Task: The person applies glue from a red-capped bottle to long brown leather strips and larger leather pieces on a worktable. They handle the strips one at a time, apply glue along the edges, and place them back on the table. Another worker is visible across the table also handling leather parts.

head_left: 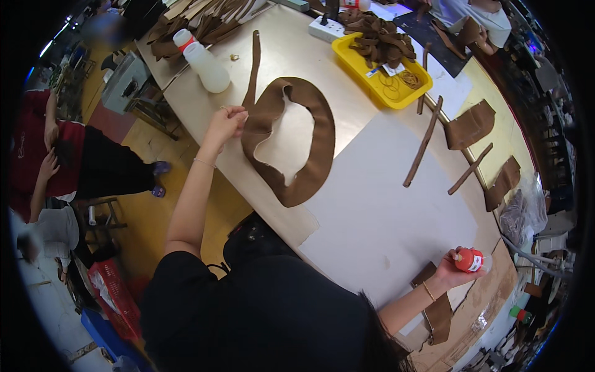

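Observation:
A brown ring-shaped piece (319,139), leather-like, lies on the table ahead of me, its inner edge wavy. From its left side a narrow brown strip (255,65) runs away from me. My left hand (228,126) is closed in a pinch at the near end of that strip, beside the ring's left edge. Far to the right, my right hand (451,274) is wrapped round a small squeeze bottle (471,260) with a red top and a pale label. Under my right wrist lies a flat brown piece (439,319).
A white bottle with a red band (207,68) stands beyond my left hand. A yellow tray (379,93) holds brown strips and thin loops, near a power strip (326,29). Brown strips (424,141) and curved brown pieces (471,126) lie rightward. Other people are nearby.

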Action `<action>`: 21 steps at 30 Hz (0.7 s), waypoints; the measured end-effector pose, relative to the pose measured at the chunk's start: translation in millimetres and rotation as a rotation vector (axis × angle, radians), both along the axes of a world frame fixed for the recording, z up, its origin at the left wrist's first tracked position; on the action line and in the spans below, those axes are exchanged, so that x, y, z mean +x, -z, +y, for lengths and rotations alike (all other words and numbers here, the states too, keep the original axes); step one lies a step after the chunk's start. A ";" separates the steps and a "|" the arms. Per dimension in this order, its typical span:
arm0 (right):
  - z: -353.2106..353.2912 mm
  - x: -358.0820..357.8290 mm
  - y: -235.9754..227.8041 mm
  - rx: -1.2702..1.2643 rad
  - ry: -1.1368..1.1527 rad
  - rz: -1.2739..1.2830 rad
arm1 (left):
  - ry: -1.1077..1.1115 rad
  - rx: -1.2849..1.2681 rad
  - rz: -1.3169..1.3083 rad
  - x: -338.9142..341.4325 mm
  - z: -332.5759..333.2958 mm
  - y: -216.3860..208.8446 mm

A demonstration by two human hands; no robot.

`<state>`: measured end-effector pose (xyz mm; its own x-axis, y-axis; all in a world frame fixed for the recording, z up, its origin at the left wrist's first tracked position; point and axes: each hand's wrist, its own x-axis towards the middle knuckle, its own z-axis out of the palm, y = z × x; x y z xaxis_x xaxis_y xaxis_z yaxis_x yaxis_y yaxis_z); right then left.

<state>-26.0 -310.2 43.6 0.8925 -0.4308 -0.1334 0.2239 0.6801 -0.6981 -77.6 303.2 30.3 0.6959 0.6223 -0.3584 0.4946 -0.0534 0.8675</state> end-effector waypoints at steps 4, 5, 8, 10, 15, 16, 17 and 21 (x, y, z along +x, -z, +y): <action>5.1 2.1 -1.1 -0.008 -0.027 -0.011 | -0.034 -0.042 0.072 -20.8 1.9 14.4; 8.6 2.6 -1.9 -0.006 -0.020 0.001 | -0.038 -0.061 0.070 -23.4 -1.1 13.9; 18.6 11.1 4.6 0.010 -0.039 -0.007 | -0.005 0.063 0.117 -14.5 -14.6 -1.5; 23.7 13.6 6.4 0.021 -0.092 -0.019 | 0.059 0.234 0.154 -10.8 -20.6 -0.6; 40.9 22.9 7.1 0.065 -0.322 -0.095 | 0.295 0.037 0.000 8.8 -23.2 30.2; 46.2 25.3 6.6 0.038 -0.329 -0.063 | 0.256 -0.102 -0.121 18.2 -35.0 25.5; 54.4 29.4 3.9 0.011 -0.332 -0.029 | 0.218 -0.249 -0.235 22.5 -52.1 12.5; 114.3 46.0 -31.4 -0.108 -0.661 -0.034 | 0.411 -0.633 -0.372 46.8 -102.2 -69.6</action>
